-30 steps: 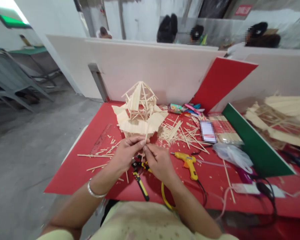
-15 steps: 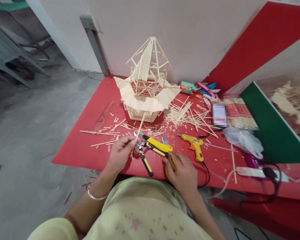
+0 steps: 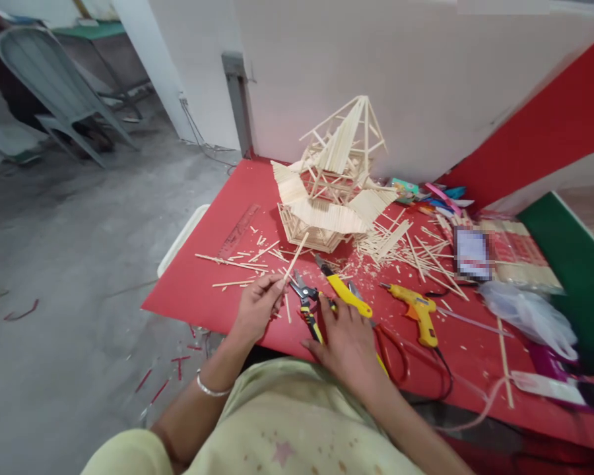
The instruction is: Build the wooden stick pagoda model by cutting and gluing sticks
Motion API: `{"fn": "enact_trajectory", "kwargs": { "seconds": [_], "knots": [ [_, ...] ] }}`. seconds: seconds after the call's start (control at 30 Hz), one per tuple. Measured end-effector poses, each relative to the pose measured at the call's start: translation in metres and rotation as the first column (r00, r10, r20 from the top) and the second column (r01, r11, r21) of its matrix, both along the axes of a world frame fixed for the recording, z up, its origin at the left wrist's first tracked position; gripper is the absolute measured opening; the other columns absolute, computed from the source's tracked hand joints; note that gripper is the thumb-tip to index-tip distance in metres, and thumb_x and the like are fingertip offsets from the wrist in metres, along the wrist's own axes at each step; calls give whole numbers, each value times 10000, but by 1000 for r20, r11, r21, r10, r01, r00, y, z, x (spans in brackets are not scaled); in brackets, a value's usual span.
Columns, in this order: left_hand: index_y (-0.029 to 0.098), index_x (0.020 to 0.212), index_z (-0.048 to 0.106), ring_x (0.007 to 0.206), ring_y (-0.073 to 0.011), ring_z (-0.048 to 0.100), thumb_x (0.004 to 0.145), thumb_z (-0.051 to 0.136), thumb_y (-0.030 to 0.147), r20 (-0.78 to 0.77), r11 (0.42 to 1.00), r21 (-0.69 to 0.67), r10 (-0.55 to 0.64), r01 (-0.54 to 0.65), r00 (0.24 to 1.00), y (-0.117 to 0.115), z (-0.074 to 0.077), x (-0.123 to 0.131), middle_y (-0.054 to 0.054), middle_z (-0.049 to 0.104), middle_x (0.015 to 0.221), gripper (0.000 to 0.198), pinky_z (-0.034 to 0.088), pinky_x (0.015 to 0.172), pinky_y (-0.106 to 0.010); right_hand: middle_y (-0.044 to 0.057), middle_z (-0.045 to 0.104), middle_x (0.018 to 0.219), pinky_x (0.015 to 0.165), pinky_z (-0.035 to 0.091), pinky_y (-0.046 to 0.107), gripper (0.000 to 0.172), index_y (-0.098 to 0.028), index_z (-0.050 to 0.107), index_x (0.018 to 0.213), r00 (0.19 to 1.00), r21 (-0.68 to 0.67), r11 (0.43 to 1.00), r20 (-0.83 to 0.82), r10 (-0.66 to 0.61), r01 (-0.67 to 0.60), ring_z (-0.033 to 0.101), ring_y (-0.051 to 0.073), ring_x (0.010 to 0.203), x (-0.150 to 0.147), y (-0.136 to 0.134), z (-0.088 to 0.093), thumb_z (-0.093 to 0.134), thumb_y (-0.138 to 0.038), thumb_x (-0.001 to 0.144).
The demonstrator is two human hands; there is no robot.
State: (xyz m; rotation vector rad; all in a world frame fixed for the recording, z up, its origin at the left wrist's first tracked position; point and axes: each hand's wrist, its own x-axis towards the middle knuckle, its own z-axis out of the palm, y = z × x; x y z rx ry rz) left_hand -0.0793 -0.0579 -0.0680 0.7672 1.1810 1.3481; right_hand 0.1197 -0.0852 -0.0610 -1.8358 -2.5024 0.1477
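My left hand (image 3: 261,305) is closed, pinching a thin wooden stick (image 3: 297,256) that points up and away. My right hand (image 3: 349,340) lies palm down over the pruning shears (image 3: 305,295), thumb and fingers apart, its fingertips at a black and yellow handle. The shears' jaws are spread, close to my left fingertips; part of one handle is hidden under my right hand. Just beyond it lies a yellow utility knife (image 3: 347,293). Red-handled scissors (image 3: 398,356) are beside my right wrist. Behind stands a tiered model (image 3: 327,218) built of sticks.
Loose sticks (image 3: 391,241) and offcuts litter the red table (image 3: 188,290). A yellow glue gun (image 3: 416,310) with a cord lies right. Beyond are a phone-like device (image 3: 472,254), a plastic bag (image 3: 527,313) and packs of sticks (image 3: 522,254). A clear ruler (image 3: 238,231) lies left.
My right hand has moved left from the tool handles onto the pruning shears, uncovering the red-handled scissors. My left hand still pinches the stick. The view has shifted left.
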Motion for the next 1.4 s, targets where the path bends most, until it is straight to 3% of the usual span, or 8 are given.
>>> {"fn": "enact_trajectory", "kwargs": {
  "seconds": [0.27,0.47,0.6,0.7,0.83,0.9,1.07,1.4],
  "knots": [
    [139,833,686,414,-25,380,782,735,423,98,998,-35,57,-54,994,-4,1,-21,-1,618,633,293,248,373,-159,108,660,1084,846,496,408,616,-260,582,1300,883,-296,954,-458,-99,-47,627,286,990,31,35,12,680,-498,740],
    [145,799,681,409,-27,379,775,748,418,140,992,-37,122,-118,983,-6,1,-32,29,570,568,283,260,391,-165,186,698,988,763,528,411,718,-155,657,1114,418,-766,492,-640,-644,-414,683,267,919,36,25,47,82,-538,918],
    [142,831,692,428,-29,407,751,766,423,131,990,-40,140,-136,982,-4,6,-31,15,602,620,301,278,395,-164,186,701,1027,803,532,434,488,-148,677,1059,316,-722,381,-628,-712,-577,688,274,913,14,12,57,409,-404,742],
    [144,878,704,439,-32,425,747,769,413,118,989,-23,151,-149,982,-4,7,-30,9,619,648,305,298,401,-162,137,713,1043,845,541,420,584,-165,646,1172,413,-758,478,-646,-642,-443,692,266,928,4,5,50,498,-246,612],
    [152,920,718,451,-51,465,752,763,406,53,991,-11,135,-135,989,-6,8,-27,-1,645,653,308,317,396,-167,92,654,1245,945,517,450,675,-241,517,1371,637,-519,824,-719,-278,-227,621,273,1133,-2,5,41,507,-197,697],
    [151,931,724,449,-59,476,756,756,413,17,992,-8,124,-124,992,-8,11,-24,-11,662,666,316,325,386,-173,102,561,1379,1056,433,503,701,-230,458,1422,742,-354,914,-664,-95,-200,508,291,1289,-5,8,41,505,-196,723],
    [145,796,719,452,-61,463,746,759,392,-56,992,39,123,-121,991,-10,23,-20,-11,655,649,255,362,411,-183,166,486,1440,1119,357,536,732,-158,394,1455,886,-214,957,-457,81,-198,428,324,1356,-12,14,43,518,-200,735],
    [172,722,729,460,-96,465,801,699,355,-287,994,91,79,-55,955,-13,30,-23,7,593,533,201,375,465,-208,204,524,1360,1057,411,507,672,-110,354,1454,917,-145,953,-342,204,-266,500,328,1263,-14,22,47,495,-261,815]
  ]
}}
